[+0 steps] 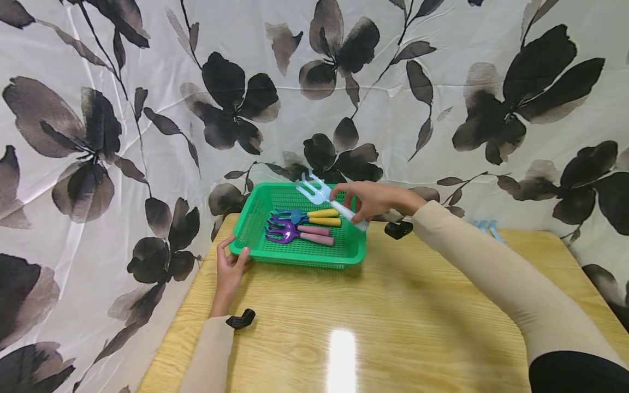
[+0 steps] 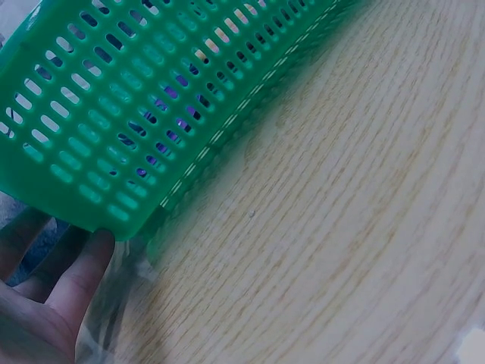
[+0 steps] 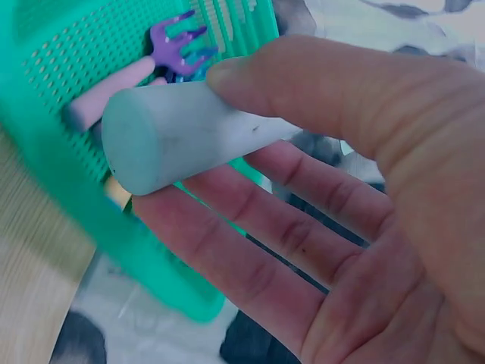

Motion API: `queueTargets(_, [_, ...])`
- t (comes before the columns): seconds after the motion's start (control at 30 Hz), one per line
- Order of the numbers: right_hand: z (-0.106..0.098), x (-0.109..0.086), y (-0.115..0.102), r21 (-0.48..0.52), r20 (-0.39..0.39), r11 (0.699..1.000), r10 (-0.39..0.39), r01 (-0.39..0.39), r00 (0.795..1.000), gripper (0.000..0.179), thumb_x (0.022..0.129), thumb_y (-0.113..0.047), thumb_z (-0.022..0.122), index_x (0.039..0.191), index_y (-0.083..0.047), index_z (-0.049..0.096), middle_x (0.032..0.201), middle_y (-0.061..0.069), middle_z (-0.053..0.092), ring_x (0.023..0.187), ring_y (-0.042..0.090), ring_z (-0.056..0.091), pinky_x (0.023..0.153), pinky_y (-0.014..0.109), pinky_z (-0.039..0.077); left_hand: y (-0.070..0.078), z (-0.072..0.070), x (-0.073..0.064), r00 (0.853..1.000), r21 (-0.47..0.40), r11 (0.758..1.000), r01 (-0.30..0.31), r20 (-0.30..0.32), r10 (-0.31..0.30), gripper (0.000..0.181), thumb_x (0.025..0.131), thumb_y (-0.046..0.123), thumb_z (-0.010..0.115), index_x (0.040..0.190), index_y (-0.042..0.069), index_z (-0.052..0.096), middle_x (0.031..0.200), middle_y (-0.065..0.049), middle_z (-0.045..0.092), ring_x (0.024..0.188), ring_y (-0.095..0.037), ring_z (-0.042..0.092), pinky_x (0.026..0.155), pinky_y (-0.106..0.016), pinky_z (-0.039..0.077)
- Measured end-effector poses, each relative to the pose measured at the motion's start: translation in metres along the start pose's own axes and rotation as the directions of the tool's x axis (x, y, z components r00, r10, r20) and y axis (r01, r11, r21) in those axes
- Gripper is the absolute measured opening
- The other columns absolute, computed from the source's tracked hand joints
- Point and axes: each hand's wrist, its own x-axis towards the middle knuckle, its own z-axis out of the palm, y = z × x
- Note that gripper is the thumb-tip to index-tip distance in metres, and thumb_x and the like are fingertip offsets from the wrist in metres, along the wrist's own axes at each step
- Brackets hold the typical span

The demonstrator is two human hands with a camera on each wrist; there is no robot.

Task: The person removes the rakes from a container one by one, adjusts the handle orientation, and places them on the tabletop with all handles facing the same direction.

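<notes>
Two hands busy here: your right hand has the pale blue fork pinched by its handle, thumb on one side and fingers on the other. That fork's up over the back right part of the green basket, prongs pointing left and away from you. Your left hand has the basket's near left corner between thumb and fingers. Inside you've got two purple forks with pink handles, plus two blue forks with yellow handles just behind them. Some pale blue prongs poke out past your right sleeve, on the wooden table.
</notes>
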Motion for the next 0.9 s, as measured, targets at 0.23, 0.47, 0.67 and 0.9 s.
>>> queueTargets(0.23, [-0.004,-0.047,0.028,0.097,-0.069,0.993,0.071,-0.065,0.995,0.069,0.091,0.003,0.075,0.147,-0.022,0.043,0.120,0.018,0.058,0.088,0.032,0.069,0.068,0.045,0.062,0.002,0.001,-0.002,1.000,-0.015,1.000,0.007,0.001,-0.007,0.059,0.105,0.022,0.063,0.154,0.015,0.031,0.145,-0.031,0.049,0.111,-0.010,0.066,0.094,-0.044,0.057])
queueTargets(0.47, [0.000,-0.094,0.057,0.175,-0.178,0.984,0.064,-0.032,0.982,0.068,0.088,0.005,0.078,0.144,-0.013,0.045,0.109,0.021,0.060,0.079,0.032,0.067,0.063,0.046,0.062,0.003,0.002,-0.002,1.000,-0.024,1.000,0.018,-0.018,-0.019,0.059,0.105,0.021,0.063,0.153,0.014,0.031,0.143,-0.031,0.051,0.109,-0.011,0.066,0.089,-0.035,0.059])
queueTargets(0.67, [0.010,-0.133,0.084,0.259,-0.237,0.964,0.114,-0.050,0.965,0.069,0.088,0.004,0.078,0.146,-0.010,0.044,0.111,0.023,0.059,0.083,0.034,0.065,0.062,0.044,0.062,0.008,0.005,-0.006,0.999,-0.034,0.999,0.036,-0.015,-0.037,0.060,0.105,0.018,0.062,0.155,0.012,0.028,0.142,-0.032,0.051,0.108,-0.008,0.066,0.092,-0.037,0.058])
queueTargets(0.9, [0.029,-0.175,0.120,0.348,-0.280,0.933,0.192,-0.087,0.941,0.072,0.086,0.005,0.079,0.145,-0.008,0.040,0.113,0.025,0.054,0.086,0.032,0.066,0.062,0.047,0.062,0.005,0.006,-0.004,0.999,-0.044,0.999,0.025,-0.024,-0.026,0.059,0.105,0.019,0.062,0.154,0.014,0.029,0.141,-0.029,0.051,0.107,-0.008,0.066,0.092,-0.038,0.058])
